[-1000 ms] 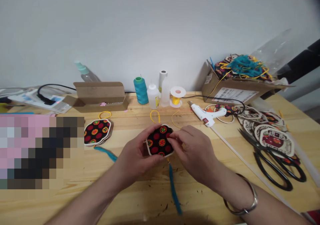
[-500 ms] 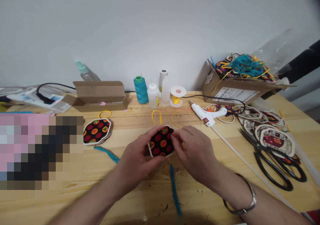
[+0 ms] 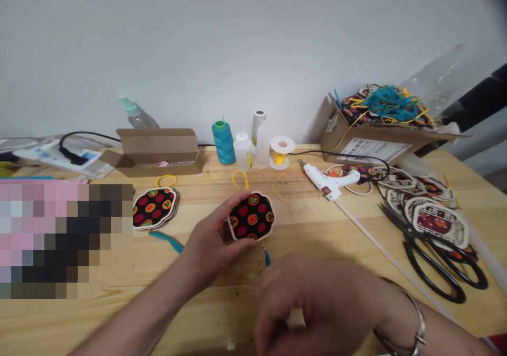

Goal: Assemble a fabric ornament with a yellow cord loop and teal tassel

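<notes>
Near the middle of the table, my left hand [image 3: 216, 234] is closed around the left edge of a black fabric pendant [image 3: 252, 219] with red and orange flower motifs and a white rim. A yellow braided loop [image 3: 240, 179] rises from its top. Below it hangs a teal tassel [image 3: 266, 255], its lower part hidden behind my right hand [image 3: 312, 303]. That hand, blurred and close to the camera, has its fingers curled in a pinch shape, apart from the pendant; its fingertips are hidden. A stack of similar pendants [image 3: 153, 208] lies to the left.
At the right are a white glue gun [image 3: 330, 181], black scissors [image 3: 430, 261], loose patterned pieces [image 3: 438, 221] and a full cardboard box [image 3: 364, 147]. Along the wall stand a teal thread cone [image 3: 224, 142], bottles [image 3: 243, 152], a yellow cord spool [image 3: 282, 146] and an open carton [image 3: 158, 155].
My right hand has left the pendant's right edge and come down toward me, over the tassel. The pendant, still in my left hand, has shifted slightly left and up.
</notes>
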Action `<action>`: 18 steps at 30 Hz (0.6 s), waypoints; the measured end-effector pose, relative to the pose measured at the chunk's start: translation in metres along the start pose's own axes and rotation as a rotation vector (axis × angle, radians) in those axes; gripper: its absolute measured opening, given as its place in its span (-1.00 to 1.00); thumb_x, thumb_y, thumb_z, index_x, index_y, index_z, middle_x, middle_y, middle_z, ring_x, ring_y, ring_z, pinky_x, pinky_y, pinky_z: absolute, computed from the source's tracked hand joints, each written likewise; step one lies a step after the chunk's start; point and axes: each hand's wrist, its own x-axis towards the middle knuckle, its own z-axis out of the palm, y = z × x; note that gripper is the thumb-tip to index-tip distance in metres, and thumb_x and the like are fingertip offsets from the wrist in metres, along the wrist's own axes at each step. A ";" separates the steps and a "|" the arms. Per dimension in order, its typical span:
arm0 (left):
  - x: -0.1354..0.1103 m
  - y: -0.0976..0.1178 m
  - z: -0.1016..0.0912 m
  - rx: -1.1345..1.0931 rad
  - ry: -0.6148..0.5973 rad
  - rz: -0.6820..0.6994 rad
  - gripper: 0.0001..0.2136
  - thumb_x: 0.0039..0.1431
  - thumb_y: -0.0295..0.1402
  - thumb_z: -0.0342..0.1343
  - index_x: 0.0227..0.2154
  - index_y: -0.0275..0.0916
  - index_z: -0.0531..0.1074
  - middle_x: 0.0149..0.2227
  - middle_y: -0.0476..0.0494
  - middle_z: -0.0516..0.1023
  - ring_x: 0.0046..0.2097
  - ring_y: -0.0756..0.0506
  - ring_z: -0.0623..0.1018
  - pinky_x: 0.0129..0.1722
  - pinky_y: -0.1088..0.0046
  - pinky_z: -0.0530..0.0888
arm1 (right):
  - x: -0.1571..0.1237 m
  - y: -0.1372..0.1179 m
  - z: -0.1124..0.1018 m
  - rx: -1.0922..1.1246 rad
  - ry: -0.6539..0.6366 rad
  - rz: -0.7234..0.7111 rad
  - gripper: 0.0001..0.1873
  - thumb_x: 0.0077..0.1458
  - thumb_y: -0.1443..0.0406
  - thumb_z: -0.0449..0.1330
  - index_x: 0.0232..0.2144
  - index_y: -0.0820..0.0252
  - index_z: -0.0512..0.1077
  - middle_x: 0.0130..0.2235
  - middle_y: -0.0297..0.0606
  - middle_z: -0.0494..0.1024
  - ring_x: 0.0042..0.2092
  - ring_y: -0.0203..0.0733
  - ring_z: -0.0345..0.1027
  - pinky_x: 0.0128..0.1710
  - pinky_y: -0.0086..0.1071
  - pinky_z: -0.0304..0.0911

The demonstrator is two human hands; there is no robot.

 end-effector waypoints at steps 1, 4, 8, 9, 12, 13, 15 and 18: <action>0.000 0.001 0.000 -0.013 0.001 -0.013 -0.36 -0.14 -0.47 0.25 0.05 -0.08 0.17 0.03 -0.07 0.42 -0.02 -0.16 0.46 0.00 0.24 0.38 | -0.002 0.000 0.000 0.016 -0.104 -0.058 -0.93 -0.02 0.47 0.15 -0.46 0.27 0.40 -0.45 -0.42 0.48 -0.42 -0.48 0.29 -0.41 -0.65 0.14; 0.001 0.003 -0.001 -0.035 0.020 -0.025 -0.36 -0.15 -0.47 0.25 0.05 -0.10 0.18 0.03 -0.08 0.42 -0.01 -0.16 0.46 0.00 0.25 0.38 | -0.007 0.003 -0.002 -0.035 -0.295 -0.123 -0.85 -0.17 0.52 0.23 -0.63 0.26 0.36 -0.55 -0.46 0.43 -0.48 -0.47 0.26 -0.50 -0.64 0.09; 0.002 0.000 0.000 -0.042 0.027 -0.012 -0.35 -0.16 -0.47 0.26 0.05 -0.07 0.18 0.02 -0.04 0.43 -0.02 -0.13 0.46 -0.01 0.29 0.39 | -0.011 0.004 -0.009 -0.144 -0.124 0.001 -0.90 -0.05 0.43 0.19 -0.40 0.21 0.43 -0.47 -0.46 0.47 -0.44 -0.46 0.27 -0.45 -0.60 0.11; 0.002 -0.001 0.000 -0.044 0.025 -0.006 -0.35 -0.16 -0.47 0.26 0.05 -0.06 0.18 0.02 -0.04 0.43 -0.02 -0.13 0.46 -0.02 0.30 0.40 | -0.011 0.006 -0.012 -0.216 -0.020 0.051 -0.91 0.00 0.40 0.16 -0.37 0.19 0.43 -0.45 -0.44 0.47 -0.41 -0.44 0.27 -0.43 -0.57 0.11; 0.002 -0.003 0.000 -0.038 0.009 0.007 -0.35 -0.16 -0.47 0.26 0.05 -0.04 0.18 0.03 -0.03 0.42 -0.02 -0.13 0.46 -0.04 0.31 0.41 | -0.010 0.018 -0.016 -0.600 0.347 0.170 -0.88 0.08 0.37 0.07 -0.44 0.21 0.40 -0.42 -0.35 0.44 -0.38 -0.33 0.23 -0.40 -0.43 0.07; 0.001 -0.003 0.000 -0.037 0.004 0.010 -0.35 -0.16 -0.48 0.26 0.05 -0.04 0.18 0.03 -0.03 0.42 -0.02 -0.13 0.46 -0.04 0.32 0.41 | -0.009 0.023 -0.017 -0.744 0.450 0.175 -0.87 0.09 0.37 0.06 -0.46 0.22 0.39 -0.41 -0.31 0.43 -0.37 -0.30 0.21 -0.39 -0.39 0.04; 0.001 -0.003 -0.001 -0.041 -0.007 0.009 -0.36 -0.16 -0.49 0.25 0.04 -0.03 0.19 0.04 -0.03 0.40 0.00 -0.13 0.44 -0.04 0.33 0.41 | -0.006 0.032 -0.019 -0.969 0.536 0.129 -0.86 0.10 0.38 0.05 -0.47 0.23 0.38 -0.42 -0.28 0.41 -0.36 -0.25 0.17 -0.37 -0.33 0.00; 0.001 -0.003 -0.001 -0.050 -0.032 -0.002 -0.36 -0.15 -0.50 0.24 0.04 -0.03 0.19 0.04 -0.04 0.40 -0.01 -0.13 0.45 -0.04 0.31 0.41 | -0.004 0.037 -0.020 -1.124 0.506 0.060 -0.82 0.12 0.40 0.02 -0.47 0.22 0.38 -0.44 -0.29 0.39 -0.34 -0.22 0.14 -0.36 -0.29 -0.02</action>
